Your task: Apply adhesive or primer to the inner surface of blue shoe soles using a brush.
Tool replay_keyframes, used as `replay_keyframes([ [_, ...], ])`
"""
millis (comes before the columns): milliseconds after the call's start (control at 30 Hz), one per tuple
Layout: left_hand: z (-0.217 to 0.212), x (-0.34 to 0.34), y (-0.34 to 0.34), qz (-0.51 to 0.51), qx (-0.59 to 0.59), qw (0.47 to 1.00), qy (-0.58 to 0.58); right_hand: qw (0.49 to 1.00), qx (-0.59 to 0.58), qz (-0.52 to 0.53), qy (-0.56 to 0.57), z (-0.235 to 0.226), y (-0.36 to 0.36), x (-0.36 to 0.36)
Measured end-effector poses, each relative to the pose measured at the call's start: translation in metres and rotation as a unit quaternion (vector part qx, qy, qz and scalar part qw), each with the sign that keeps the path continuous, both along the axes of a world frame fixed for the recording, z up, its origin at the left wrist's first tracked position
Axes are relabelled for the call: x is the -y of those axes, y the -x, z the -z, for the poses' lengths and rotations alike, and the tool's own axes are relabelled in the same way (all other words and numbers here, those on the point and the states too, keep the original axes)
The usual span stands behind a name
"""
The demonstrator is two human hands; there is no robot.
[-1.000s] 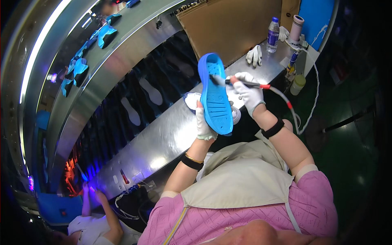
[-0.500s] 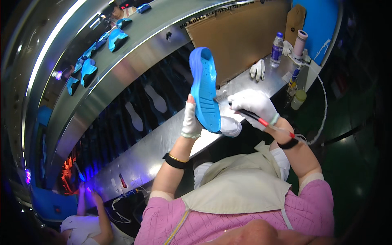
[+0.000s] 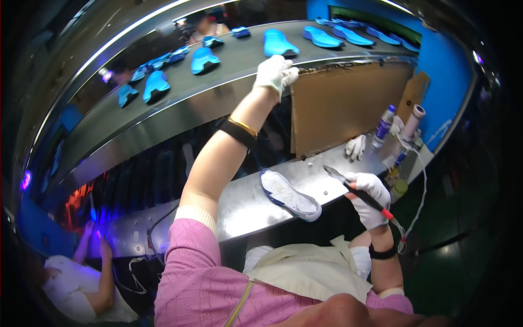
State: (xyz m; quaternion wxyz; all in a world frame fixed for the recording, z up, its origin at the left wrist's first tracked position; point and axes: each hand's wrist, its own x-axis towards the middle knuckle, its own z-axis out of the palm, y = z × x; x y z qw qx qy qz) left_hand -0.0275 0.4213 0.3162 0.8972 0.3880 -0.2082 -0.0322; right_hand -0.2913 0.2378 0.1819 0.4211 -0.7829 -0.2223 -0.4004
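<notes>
My left hand (image 3: 275,75), in a white glove, reaches up to the near edge of the conveyor belt, its fingers loosely bent and apart. Just beyond its fingertips a blue shoe sole (image 3: 277,43) lies on the belt. In my gloved right hand (image 3: 371,199) is a slim brush (image 3: 362,197) with a black and red handle and a thin white tube running from its end. Its dark tip is over the metal bench, pointing up and left. A whitish-grey shoe sole with a dark rim (image 3: 291,197) lies on the bench between my arms.
More blue soles (image 3: 204,60) line the belt (image 3: 239,60). Cardboard (image 3: 348,109) covers the belt's side. A spare white glove (image 3: 356,147), a water bottle (image 3: 383,126) and a pink flask (image 3: 414,120) stand right on the bench (image 3: 245,218). A co-worker (image 3: 76,283) works at lower left.
My left hand has gone from holding a blue sole over the bench up to the belt, and no longer holds it. My right hand with the brush has moved down and right.
</notes>
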Motion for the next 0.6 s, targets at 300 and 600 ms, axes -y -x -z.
replay_keyframes([
  [300,-0.006,-0.178,-0.051,-0.470,0.119,0.411,-0.772,0.970,-0.183,-0.040,-0.156,0.037,-0.009,-0.011],
  [600,0.013,-0.186,0.046,-0.468,0.358,0.740,-0.324,0.973,-0.195,0.004,-0.121,0.047,-0.015,-0.012],
])
